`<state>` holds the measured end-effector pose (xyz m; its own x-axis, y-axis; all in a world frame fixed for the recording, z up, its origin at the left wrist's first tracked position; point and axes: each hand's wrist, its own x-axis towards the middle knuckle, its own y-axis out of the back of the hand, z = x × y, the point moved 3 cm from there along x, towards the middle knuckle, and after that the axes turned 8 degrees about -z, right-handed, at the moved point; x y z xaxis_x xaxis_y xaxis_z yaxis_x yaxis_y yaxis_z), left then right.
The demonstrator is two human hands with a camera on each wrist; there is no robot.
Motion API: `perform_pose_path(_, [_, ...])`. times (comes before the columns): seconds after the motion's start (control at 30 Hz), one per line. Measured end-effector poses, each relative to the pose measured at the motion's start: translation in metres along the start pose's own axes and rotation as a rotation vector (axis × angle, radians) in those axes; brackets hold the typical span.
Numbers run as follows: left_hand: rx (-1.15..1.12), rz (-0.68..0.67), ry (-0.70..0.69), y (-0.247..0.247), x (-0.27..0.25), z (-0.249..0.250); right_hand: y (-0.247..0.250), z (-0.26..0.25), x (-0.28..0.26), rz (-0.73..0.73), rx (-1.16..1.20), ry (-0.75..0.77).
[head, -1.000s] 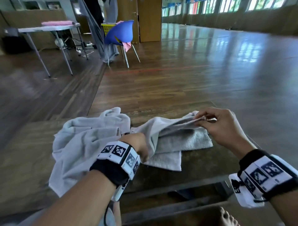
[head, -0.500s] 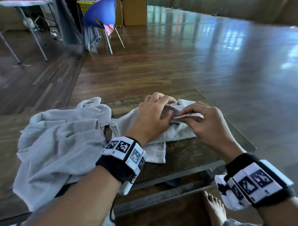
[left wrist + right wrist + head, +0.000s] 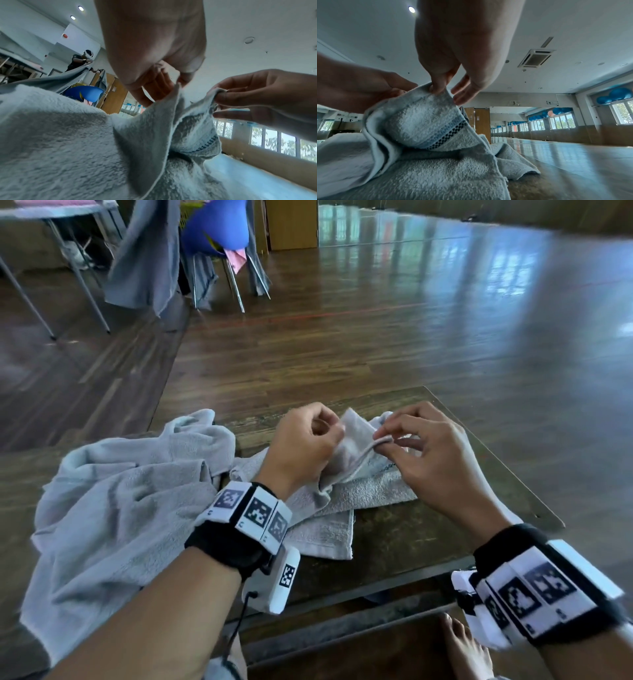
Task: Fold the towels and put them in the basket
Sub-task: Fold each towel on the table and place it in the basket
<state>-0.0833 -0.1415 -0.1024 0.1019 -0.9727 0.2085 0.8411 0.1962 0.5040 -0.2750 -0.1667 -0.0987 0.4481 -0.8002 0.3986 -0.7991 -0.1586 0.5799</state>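
A small grey towel (image 3: pixel 363 491) with a blue checked stripe lies partly folded on the dark wooden table (image 3: pixel 411 542). My left hand (image 3: pixel 305 446) pinches one raised edge of it (image 3: pixel 175 92). My right hand (image 3: pixel 421 453) pinches the hem beside it between thumb and forefinger (image 3: pixel 436 88), the other fingers spread. Both pinched edges stand lifted above the rest of the towel (image 3: pixel 423 135), a short gap apart. A larger pale grey towel (image 3: pixel 113 508) lies crumpled on the table to the left. No basket shows clearly near me.
The table's right edge (image 3: pixel 496 474) runs close beside my right hand. Beyond lies bare wooden floor (image 3: pixel 411 320). At the far left stand a blue chair (image 3: pixel 215 231) draped with grey cloth and a metal-legged table (image 3: pixel 51 220). My bare foot (image 3: pixel 462 645) shows below.
My left hand came over from the towel's left part to the right hand, then took hold of an edge beside it. The head view tilted down and nearer.
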Motion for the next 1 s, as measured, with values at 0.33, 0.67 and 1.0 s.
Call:
perform_pose_path(0.33, [-0.213, -0.136, 0.033, -0.002, -0.006, 0.003, -0.003, 0.001, 0.003, -0.058, 0.103, -0.025])
perform_pose_path(0.67, [-0.241, -0.229, -0.012, -0.008, -0.012, 0.012, 0.003, -0.001, 0.002, 0.134, 0.063, -0.033])
perform_pose_path(1.0, [-0.238, -0.206, -0.042, -0.010, -0.007, 0.008, 0.001, 0.000, 0.008, 0.138, 0.116, -0.029])
